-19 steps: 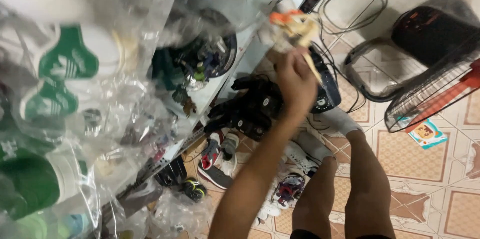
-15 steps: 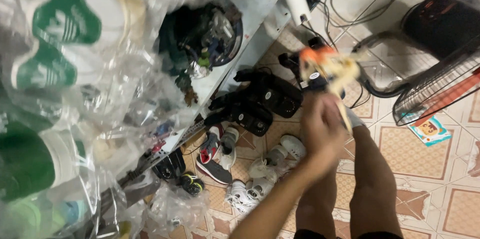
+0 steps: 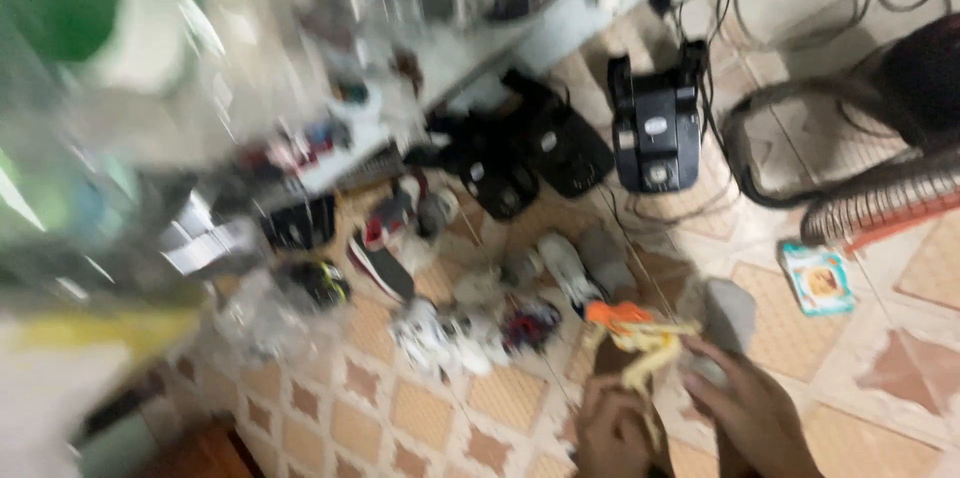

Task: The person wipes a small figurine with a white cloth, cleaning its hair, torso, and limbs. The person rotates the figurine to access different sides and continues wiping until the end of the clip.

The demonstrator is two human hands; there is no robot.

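Pinching a yellow-orange toy, left hand fingers (blurred); right hand spread.

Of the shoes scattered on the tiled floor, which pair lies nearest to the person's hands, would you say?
The white shoes lie farther left; nearest is the white and grey pair, just above the orange-and-yellow toy that the hands hold.

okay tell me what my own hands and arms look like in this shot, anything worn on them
Both hands are bare: no gloves, rings or watch show. The left hand and right hand sit at the bottom edge of a motion-blurred head view, so fine detail is lost. The fingers of the right hand are uncovered. Only a short stretch of each wrist shows, with no sleeve or cuff on it; the forearms are out of frame.
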